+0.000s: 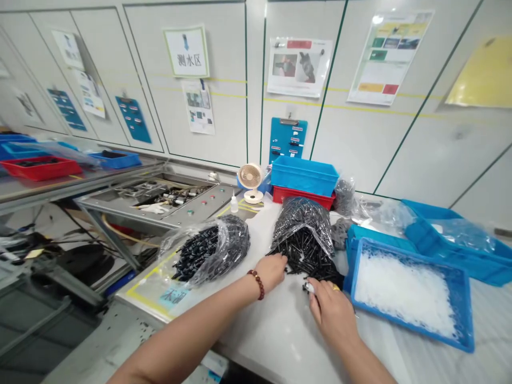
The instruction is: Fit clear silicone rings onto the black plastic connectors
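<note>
Loose, slim black rod-like pcs (302,250), prob. plastic, lie heaped at the mouth of a clear, crinkled plastic bag (304,208) on the pale, smooth tabletop (276,336). Each pc. looks light, stiff & fairly slick, so prob. apt to roll or slide; not obviously fragile. Best hold: thumb + index across the middle of one rod, taken from the near fringe, b/c tugging deep in the heap could bring others down. Bag film looks soft, no good as a handle.

Left hand (272,274): fingertips bunched at the heap's left edge; can't tell if they've got a pc. Right hand (336,309): thumb & fingers closed on a small white-and-black piece (309,288), just off the heap's near side.

Room: tabletop runs open btwn the hands & toward the near edge. Tight on the R: a blue plastic tray of white bits (464,314) sits just beside the right hand, raised rim could snag a wrist. On the L, a second clear bag w/ dark parts (234,240) limits sideways swing.
</note>
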Demonstrator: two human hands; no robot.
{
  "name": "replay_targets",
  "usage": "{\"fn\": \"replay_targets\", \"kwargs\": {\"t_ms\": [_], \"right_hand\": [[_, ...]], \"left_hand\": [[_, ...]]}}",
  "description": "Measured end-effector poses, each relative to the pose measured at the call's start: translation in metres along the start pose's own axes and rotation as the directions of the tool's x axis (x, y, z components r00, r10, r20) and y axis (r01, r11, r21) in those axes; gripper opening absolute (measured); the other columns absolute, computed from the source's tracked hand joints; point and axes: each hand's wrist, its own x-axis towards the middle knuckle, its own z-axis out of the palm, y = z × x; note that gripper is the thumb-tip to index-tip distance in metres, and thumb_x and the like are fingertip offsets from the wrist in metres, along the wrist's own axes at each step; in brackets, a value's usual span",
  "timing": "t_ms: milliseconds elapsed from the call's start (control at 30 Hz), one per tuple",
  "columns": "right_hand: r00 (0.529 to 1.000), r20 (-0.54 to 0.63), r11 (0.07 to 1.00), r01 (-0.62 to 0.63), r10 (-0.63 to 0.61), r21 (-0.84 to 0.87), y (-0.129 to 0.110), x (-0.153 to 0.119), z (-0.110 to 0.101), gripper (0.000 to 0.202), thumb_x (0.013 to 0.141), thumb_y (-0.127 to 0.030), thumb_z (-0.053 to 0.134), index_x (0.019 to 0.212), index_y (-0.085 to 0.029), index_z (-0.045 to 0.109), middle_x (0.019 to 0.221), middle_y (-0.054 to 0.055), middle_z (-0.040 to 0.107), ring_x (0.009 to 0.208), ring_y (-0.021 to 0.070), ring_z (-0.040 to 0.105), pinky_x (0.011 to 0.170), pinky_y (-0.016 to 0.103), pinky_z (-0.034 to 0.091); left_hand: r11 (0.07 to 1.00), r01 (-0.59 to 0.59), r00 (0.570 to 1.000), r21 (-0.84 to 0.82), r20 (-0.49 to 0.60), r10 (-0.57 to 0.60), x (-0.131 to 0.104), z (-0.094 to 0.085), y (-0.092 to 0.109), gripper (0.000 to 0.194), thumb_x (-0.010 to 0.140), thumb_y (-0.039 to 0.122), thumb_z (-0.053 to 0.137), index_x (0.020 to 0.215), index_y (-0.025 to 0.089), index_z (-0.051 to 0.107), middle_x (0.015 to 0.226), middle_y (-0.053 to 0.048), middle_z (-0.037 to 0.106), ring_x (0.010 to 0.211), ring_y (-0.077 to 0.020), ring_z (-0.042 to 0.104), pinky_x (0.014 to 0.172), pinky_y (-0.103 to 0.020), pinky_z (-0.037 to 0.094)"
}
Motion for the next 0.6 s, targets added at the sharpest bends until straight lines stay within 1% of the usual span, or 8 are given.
{"fn": "replay_targets", "kwargs": {"t_ms": [67, 100, 167, 267, 333, 433, 500, 600], "right_hand": [[0.999, 0.016, 0.999, -0.044, 0.043, 0.025, 0.006, 0.0, -0.002, 0.029, 0.089, -0.021, 0.032, 0.104, -0.015, 0.056, 0.076, 0.007, 0.061, 0.07, 0.0181, 0.056, 0.06, 0.028, 0.04], [0.998, 0.024, 0.997, -0.062, 0.061, 0.041, 0.008, 0.0, -0.004, 0.029, 0.089, -0.022, 0.032, 0.105, -0.015, 0.056, 0.077, 0.006, 0.061, 0.07, 0.0181, 0.056, 0.059, 0.028, 0.04], [0.995, 0.038, 0.993, -0.099, 0.097, 0.071, 0.012, 0.0, -0.006, 0.03, 0.089, -0.022, 0.031, 0.105, -0.015, 0.055, 0.077, 0.006, 0.061, 0.07, 0.0179, 0.057, 0.059, 0.027, 0.04], [0.988, 0.053, 0.984, -0.147, 0.142, 0.101, 0.015, 0.0, -0.009, 0.029, 0.089, -0.021, 0.031, 0.103, -0.017, 0.055, 0.076, 0.005, 0.062, 0.068, 0.0172, 0.057, 0.057, 0.026, 0.04], [0.985, 0.056, 0.979, -0.171, 0.166, 0.11, 0.015, -0.001, -0.01, 0.028, 0.088, -0.021, 0.03, 0.098, -0.018, 0.057, 0.074, 0.004, 0.062, 0.066, 0.0168, 0.057, 0.056, 0.026, 0.04], [0.979, 0.064, 0.973, -0.199, 0.193, 0.114, 0.016, -0.001, -0.01, 0.027, 0.087, -0.02, 0.03, 0.092, -0.018, 0.057, 0.073, 0.004, 0.063, 0.064, 0.0163, 0.058, 0.056, 0.026, 0.039], [0.974, 0.084, 0.969, -0.219, 0.211, 0.113, 0.017, -0.002, -0.01, 0.027, 0.087, -0.021, 0.03, 0.09, -0.018, 0.057, 0.072, 0.003, 0.064, 0.063, 0.016, 0.057, 0.055, 0.025, 0.037], [0.961, 0.138, 0.96, -0.257, 0.241, 0.112, 0.018, -0.004, -0.01, 0.027, 0.088, -0.023, 0.03, 0.084, -0.02, 0.056, 0.066, 0.002, 0.062, 0.058, 0.0159, 0.055, 0.052, 0.025, 0.034]], "left_hand": [[0.987, -0.021, 0.999, -0.159, 0.023, 0.025, -0.001, -0.005, -0.001, 0.026, 0.072, 0.002, 0.049, 0.093, 0.013, 0.06, 0.098, -0.011, 0.06, 0.096, -0.0236, 0.055, 0.088, -0.037, 0.04], [0.969, -0.016, 0.999, -0.247, 0.038, 0.026, -0.001, -0.006, 0.0, 0.023, 0.072, 0.004, 0.05, 0.09, 0.014, 0.06, 0.094, -0.008, 0.061, 0.092, -0.0209, 0.056, 0.086, -0.034, 0.042], [0.904, 0.027, 0.997, -0.427, 0.08, 0.008, 0.001, -0.006, 0.002, 0.016, 0.075, 0.009, 0.049, 0.086, 0.014, 0.059, 0.084, -0.005, 0.062, 0.078, -0.0156, 0.057, 0.073, -0.028, 0.046], [0.735, 0.125, 0.987, -0.667, 0.157, -0.026, 0.005, 0.0, 0.008, 0.012, 0.078, 0.019, 0.05, 0.085, 0.012, 0.057, 0.073, -0.003, 0.059, 0.059, -0.0096, 0.053, 0.051, -0.019, 0.041], [0.6, 0.17, 0.981, -0.781, 0.193, -0.026, 0.006, 0.006, 0.013, 0.015, 0.076, 0.026, 0.055, 0.083, 0.012, 0.055, 0.073, -0.002, 0.057, 0.058, -0.0074, 0.052, 0.05, -0.017, 0.04], [0.42, 0.22, 0.97, -0.88, 0.242, -0.001, 0.004, 0.014, 0.016, 0.027, 0.066, 0.032, 0.067, 0.076, 0.013, 0.051, 0.073, -0.001, 0.056, 0.062, -0.0065, 0.054, 0.059, -0.018, 0.043], [0.338, 0.256, 0.96, -0.905, 0.278, 0.018, 0.003, 0.018, 0.015, 0.034, 0.059, 0.033, 0.073, 0.075, 0.013, 0.051, 0.073, -0.001, 0.055, 0.063, -0.0066, 0.054, 0.061, -0.019, 0.044], [0.235, 0.298, 0.948, -0.925, 0.315, 0.038, 0.001, 0.023, 0.011, 0.04, 0.055, 0.035, 0.075, 0.08, 0.013, 0.053, 0.07, 0.001, 0.053, 0.057, -0.0052, 0.049, 0.053, -0.017, 0.039]]}}
